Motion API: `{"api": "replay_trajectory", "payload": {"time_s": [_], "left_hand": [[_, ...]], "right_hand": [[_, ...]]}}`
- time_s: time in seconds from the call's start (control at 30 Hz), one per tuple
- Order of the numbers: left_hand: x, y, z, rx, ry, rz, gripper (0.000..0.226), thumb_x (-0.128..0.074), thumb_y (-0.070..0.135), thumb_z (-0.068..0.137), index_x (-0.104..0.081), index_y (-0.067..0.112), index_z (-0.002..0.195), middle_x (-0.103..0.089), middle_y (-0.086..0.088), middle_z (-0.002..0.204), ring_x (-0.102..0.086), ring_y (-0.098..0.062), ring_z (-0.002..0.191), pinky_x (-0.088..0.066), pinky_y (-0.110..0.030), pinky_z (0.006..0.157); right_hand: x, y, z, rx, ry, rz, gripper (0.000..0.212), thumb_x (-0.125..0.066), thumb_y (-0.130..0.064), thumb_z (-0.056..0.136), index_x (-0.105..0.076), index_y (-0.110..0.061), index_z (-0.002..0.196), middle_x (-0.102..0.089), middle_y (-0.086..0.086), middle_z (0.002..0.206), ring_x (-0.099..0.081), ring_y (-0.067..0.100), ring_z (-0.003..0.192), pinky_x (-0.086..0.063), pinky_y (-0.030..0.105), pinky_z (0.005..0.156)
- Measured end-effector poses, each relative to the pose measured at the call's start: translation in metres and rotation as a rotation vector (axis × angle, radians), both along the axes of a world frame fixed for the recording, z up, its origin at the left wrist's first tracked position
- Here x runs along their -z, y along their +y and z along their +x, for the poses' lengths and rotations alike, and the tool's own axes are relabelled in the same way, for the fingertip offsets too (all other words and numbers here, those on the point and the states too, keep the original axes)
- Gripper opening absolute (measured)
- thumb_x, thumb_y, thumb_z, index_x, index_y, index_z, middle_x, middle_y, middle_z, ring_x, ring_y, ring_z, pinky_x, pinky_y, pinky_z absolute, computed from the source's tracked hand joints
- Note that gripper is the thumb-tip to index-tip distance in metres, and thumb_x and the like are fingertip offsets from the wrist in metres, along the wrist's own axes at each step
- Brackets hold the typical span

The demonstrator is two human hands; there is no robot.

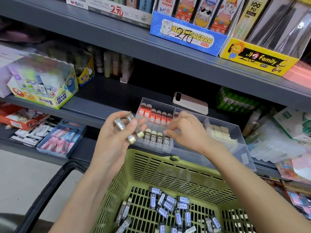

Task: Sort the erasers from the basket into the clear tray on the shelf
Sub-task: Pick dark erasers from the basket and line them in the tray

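You're mid-placement. Your left hand (116, 132) grips at least 2 dark-sleeved cream erasers (128, 126), fingers curled round them. Your right hand (185, 130) has its fingertips (166, 132) drawn together at the end of the brown-sleeved row (158, 139) in the clear plastic compartment tray (242, 135). I can't tell whether they pinch that last eraser. Next, probably, seat it upright and feed over another. Many blue-labelled erasers (170, 204) remain in the green slotted plastic basket (151, 165) (so you're far from done).
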State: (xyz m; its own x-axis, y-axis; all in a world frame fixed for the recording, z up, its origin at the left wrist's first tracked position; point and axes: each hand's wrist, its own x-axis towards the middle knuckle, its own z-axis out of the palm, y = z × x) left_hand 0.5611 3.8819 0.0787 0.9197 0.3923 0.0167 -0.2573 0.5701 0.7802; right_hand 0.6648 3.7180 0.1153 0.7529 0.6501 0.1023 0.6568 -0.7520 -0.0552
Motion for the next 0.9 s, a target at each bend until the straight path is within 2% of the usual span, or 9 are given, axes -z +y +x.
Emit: {"api": "replay_trajectory", "payload": {"time_s": [0.1,0.17,0.27,0.4,0.53,0.63,0.73,0.83,0.9], "left_hand": [[0.0,0.0,0.0,0.021,0.032,0.033,0.027,-0.065,0.011,0.073,-0.057,0.012,0.099,-0.073,0.002,0.081,-0.07,-0.027,0.095,-0.058,-0.034,0.08],[-0.001,-0.001,0.0,0.033,0.041,0.023,0.027,-0.066,0.011,0.072,-0.059,0.013,0.098,-0.073,0.001,0.083,-0.07,-0.028,0.094,-0.058,-0.031,0.075],[-0.002,-0.001,0.0,0.035,0.024,0.013,0.026,-0.065,0.009,0.073,-0.057,0.013,0.098,-0.073,0.0,0.082,-0.071,-0.023,0.093,-0.056,-0.026,0.07],[-0.001,0.0,0.0,0.028,-0.002,-0.027,0.025,-0.064,0.009,0.072,-0.056,0.014,0.096,-0.072,0.002,0.082,-0.068,-0.021,0.101,-0.056,-0.025,0.072],[0.001,0.003,-0.001,0.016,-0.005,0.031,0.027,-0.067,0.013,0.071,-0.057,0.017,0.095,-0.072,0.001,0.085,-0.069,-0.017,0.095,-0.054,-0.022,0.076],[0.001,0.001,-0.001,-0.02,-0.009,0.044,0.023,-0.066,0.013,0.075,-0.059,0.014,0.097,-0.071,-0.005,0.093,-0.069,-0.023,0.097,-0.054,-0.025,0.081],[0.001,0.002,0.0,-0.165,0.06,0.026,0.01,-0.057,0.019,0.088,-0.057,0.013,0.096,-0.07,-0.003,0.078,-0.071,-0.019,0.084,-0.056,-0.027,0.076],[0.002,0.008,0.0,-0.319,0.175,-0.02,0.009,-0.049,0.022,0.098,-0.055,0.018,0.094,-0.057,0.007,0.058,-0.06,-0.008,0.058,-0.051,-0.022,0.061],[0.003,0.009,-0.001,-0.354,0.195,-0.096,0.01,-0.047,0.02,0.099,-0.054,0.017,0.094,-0.054,0.006,0.056,-0.055,-0.007,0.054,-0.048,-0.023,0.06]], "right_hand": [[0.003,-0.002,-0.001,-0.092,-0.101,-0.116,0.033,-0.043,-0.042,0.096,-0.071,-0.023,0.098,-0.066,-0.011,0.096,-0.041,0.016,0.095,-0.024,0.029,0.079],[0.002,0.002,-0.011,-0.105,-0.12,0.095,0.029,-0.046,-0.036,0.096,-0.071,-0.022,0.097,-0.067,-0.01,0.09,-0.046,0.017,0.09,-0.035,0.031,0.081],[-0.005,0.017,-0.036,-0.071,0.362,0.646,0.008,-0.06,-0.036,0.087,-0.068,-0.035,0.088,-0.064,-0.019,0.073,-0.057,0.001,0.075,-0.039,0.014,0.065],[-0.002,0.033,-0.059,0.052,0.631,0.715,0.009,-0.068,-0.034,0.082,-0.062,-0.032,0.076,-0.063,-0.011,0.061,-0.055,-0.003,0.057,-0.041,0.012,0.057],[-0.004,0.035,-0.059,0.19,0.969,1.046,0.01,-0.066,-0.022,0.086,-0.066,-0.013,0.084,-0.068,-0.003,0.069,-0.058,0.004,0.062,-0.045,0.017,0.057],[-0.009,0.036,-0.049,0.233,1.136,1.306,0.002,-0.063,-0.009,0.086,-0.064,-0.009,0.087,-0.069,0.005,0.08,-0.063,0.013,0.072,-0.051,0.021,0.062],[-0.013,0.038,-0.03,0.335,1.071,1.442,0.009,-0.058,0.0,0.088,-0.064,-0.004,0.093,-0.064,0.012,0.08,-0.061,0.019,0.07,-0.056,0.026,0.067],[-0.008,0.044,-0.021,0.368,0.837,1.217,0.015,-0.061,0.001,0.086,-0.065,-0.005,0.099,-0.063,0.007,0.07,-0.058,0.012,0.057,-0.054,0.022,0.061],[0.0,0.053,-0.021,0.348,0.747,1.03,0.018,-0.065,-0.002,0.084,-0.063,-0.007,0.102,-0.065,0.007,0.067,-0.06,0.013,0.056,-0.056,0.028,0.064]]}}
